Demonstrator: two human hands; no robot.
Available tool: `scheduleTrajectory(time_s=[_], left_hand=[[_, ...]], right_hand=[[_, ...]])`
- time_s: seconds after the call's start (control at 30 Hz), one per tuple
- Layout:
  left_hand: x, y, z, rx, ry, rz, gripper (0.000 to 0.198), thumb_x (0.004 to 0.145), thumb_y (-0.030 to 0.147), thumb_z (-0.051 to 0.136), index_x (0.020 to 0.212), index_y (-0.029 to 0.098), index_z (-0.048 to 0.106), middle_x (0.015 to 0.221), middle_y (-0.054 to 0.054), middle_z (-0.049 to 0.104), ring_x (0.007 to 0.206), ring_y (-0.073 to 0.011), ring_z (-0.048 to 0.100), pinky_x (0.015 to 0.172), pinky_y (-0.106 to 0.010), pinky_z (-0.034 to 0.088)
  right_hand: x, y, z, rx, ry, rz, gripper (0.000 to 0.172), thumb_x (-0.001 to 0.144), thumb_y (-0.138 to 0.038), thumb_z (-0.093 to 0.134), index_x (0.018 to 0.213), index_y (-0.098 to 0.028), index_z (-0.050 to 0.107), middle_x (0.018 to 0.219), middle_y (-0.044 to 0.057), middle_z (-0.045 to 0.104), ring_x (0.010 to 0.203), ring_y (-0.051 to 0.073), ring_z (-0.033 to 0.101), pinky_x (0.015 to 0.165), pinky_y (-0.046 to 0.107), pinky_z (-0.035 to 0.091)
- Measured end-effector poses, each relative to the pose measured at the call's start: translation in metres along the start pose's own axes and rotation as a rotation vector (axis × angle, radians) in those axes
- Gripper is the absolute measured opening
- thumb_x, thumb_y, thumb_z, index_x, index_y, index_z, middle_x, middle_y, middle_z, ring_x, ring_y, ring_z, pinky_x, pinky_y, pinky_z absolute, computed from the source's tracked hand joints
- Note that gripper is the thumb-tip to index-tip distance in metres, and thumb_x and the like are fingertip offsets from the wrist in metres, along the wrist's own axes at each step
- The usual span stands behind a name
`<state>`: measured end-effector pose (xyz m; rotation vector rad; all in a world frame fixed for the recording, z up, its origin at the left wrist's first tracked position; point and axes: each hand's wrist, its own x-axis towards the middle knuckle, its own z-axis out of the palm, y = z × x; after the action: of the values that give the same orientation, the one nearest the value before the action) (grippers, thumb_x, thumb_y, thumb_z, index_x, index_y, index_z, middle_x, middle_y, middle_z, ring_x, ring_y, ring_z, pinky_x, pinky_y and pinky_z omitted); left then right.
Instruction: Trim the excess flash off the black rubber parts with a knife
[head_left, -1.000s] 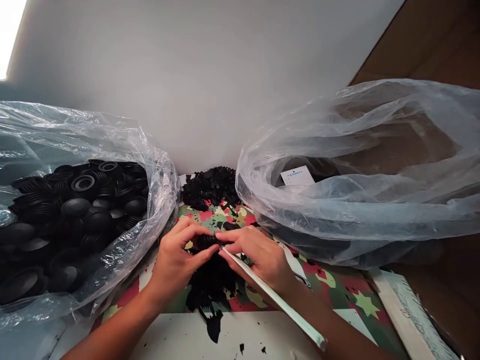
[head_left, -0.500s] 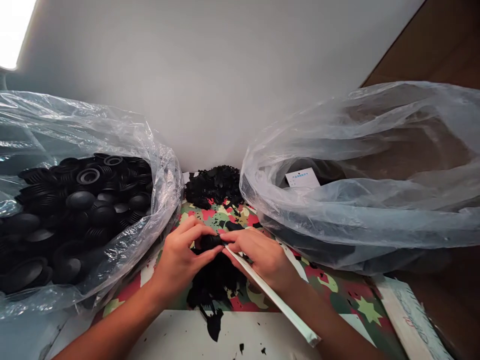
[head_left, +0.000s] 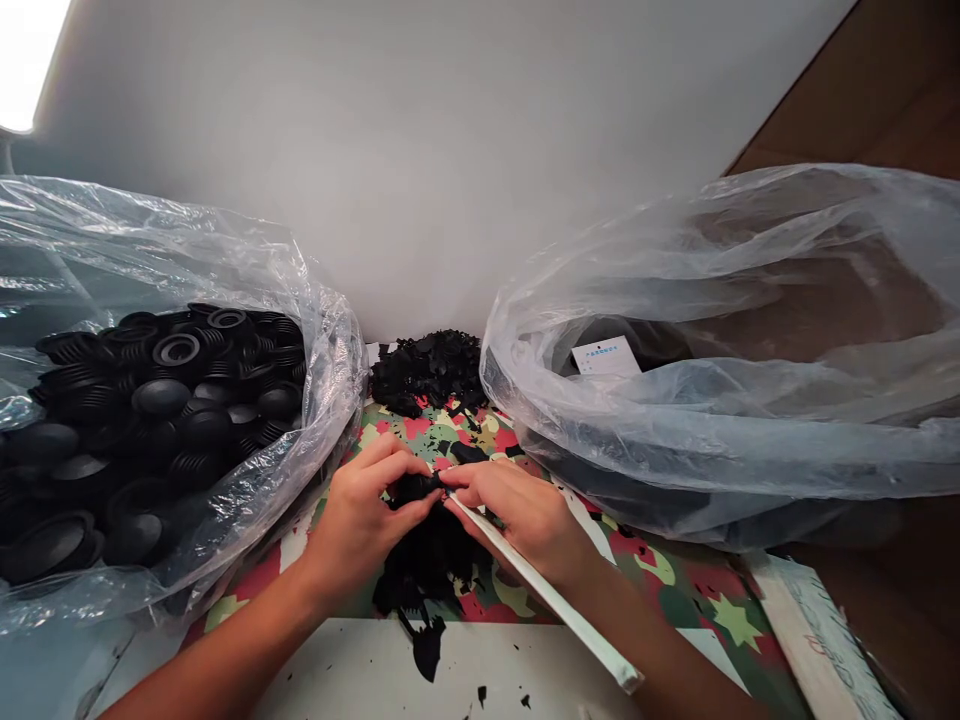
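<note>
My left hand (head_left: 373, 515) pinches a small black rubber part (head_left: 412, 488) between thumb and fingers. Against its right end press the fingertips of my right hand (head_left: 517, 510), closed around a long white stick (head_left: 555, 600). The stick slants down to the right under my right palm, its inner end at the rubber part. What exactly the right fingertips grip there is hidden. Below both hands lies a heap of black rubber scraps (head_left: 427, 560), with one torn flap (head_left: 427, 650) hanging onto the white surface.
At left, a clear plastic bag (head_left: 330, 400) holds many ribbed black rubber parts (head_left: 161, 398). Another plastic bag (head_left: 750, 450) gapes at right, with a white card (head_left: 606, 357) in its mouth. More black scraps (head_left: 427, 370) are piled at the back, on a camouflage-patterned cover (head_left: 517, 595).
The black rubber part has turned or shifted slightly between my fingers. Both hands stay in nearly the same place, and the stick keeps its slant.
</note>
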<state>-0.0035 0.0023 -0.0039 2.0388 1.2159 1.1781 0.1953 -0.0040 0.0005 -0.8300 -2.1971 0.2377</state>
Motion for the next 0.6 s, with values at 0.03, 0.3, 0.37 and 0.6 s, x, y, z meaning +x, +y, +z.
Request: scheduleTrajectory(time_s=[0.03,0.3,0.37,0.6], left_hand=[[0.0,0.0,0.0,-0.002,0.0,0.002,0.007,0.082,0.017,0.07,0.076,0.02,0.066,0.071,0.002,0.055,0.064,-0.0118,0.052,0.059,-0.022,0.043],[-0.001,0.001,0.002,-0.01,-0.013,-0.001,0.004,0.083,0.016,0.068,0.081,0.021,0.068,0.074,0.001,0.057,0.068,-0.0125,0.056,0.062,-0.023,0.046],[0.0,0.001,0.002,0.001,-0.003,-0.006,0.004,0.083,0.018,0.068,0.079,0.02,0.068,0.073,0.001,0.057,0.066,-0.0123,0.054,0.06,-0.023,0.045],[0.003,0.0,-0.002,-0.028,-0.022,-0.066,0.008,0.083,0.024,0.071,0.076,0.02,0.069,0.07,0.001,0.056,0.064,-0.0126,0.049,0.059,-0.024,0.041]], right_hand=[[0.0,0.0,0.001,-0.011,0.006,-0.012,0.011,0.097,-0.014,0.051,0.09,-0.019,0.058,0.097,0.008,0.073,0.088,0.017,0.072,0.079,0.028,0.055],[-0.001,-0.007,0.015,-0.131,0.045,0.018,0.021,0.098,-0.007,0.04,0.087,-0.016,0.055,0.095,0.01,0.071,0.084,0.019,0.068,0.075,0.032,0.051],[0.0,-0.006,0.014,-0.066,0.058,0.098,0.019,0.099,-0.011,0.042,0.092,-0.016,0.059,0.096,0.009,0.072,0.083,0.017,0.068,0.076,0.03,0.052],[0.006,-0.009,-0.007,0.257,0.024,0.364,0.015,0.094,-0.021,0.06,0.079,-0.019,0.062,0.1,0.004,0.075,0.09,0.016,0.072,0.081,0.026,0.056]])
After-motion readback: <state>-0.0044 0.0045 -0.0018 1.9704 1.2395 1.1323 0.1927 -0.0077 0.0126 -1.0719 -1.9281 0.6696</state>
